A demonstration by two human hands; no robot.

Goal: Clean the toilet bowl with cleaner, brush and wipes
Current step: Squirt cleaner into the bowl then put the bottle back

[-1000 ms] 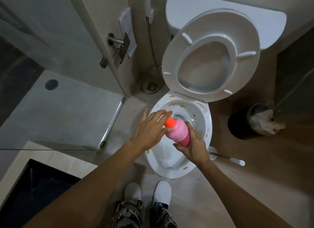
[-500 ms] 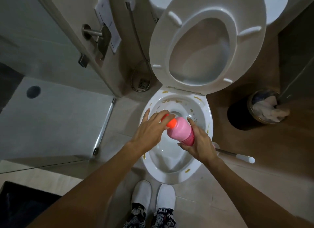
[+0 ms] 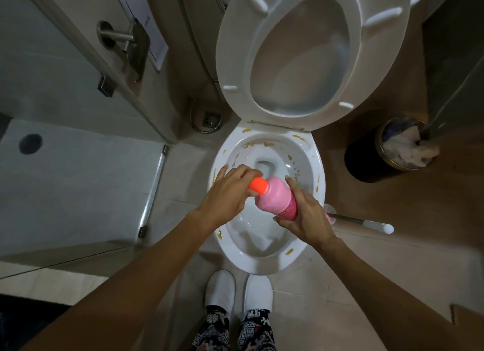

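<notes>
The right hand (image 3: 305,217) holds the pink bottle (image 3: 276,200) over the toilet bowl (image 3: 318,193). The left hand (image 3: 227,193) fingers pinch the orange cap (image 3: 258,185). The cap could drop in, or cleaner could splash.

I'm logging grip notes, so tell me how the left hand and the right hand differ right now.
The left hand grips the orange cap; the right hand holds the pink bottle by its body. The left sits over the bowl's left side, the right nearer the brush. Both hold the same bottle.

One wide-angle head camera looks steeply down from standing height; the open white ceramic toilet bowl (image 3: 267,261) lies near, centred; both forearms enter from below.
</notes>
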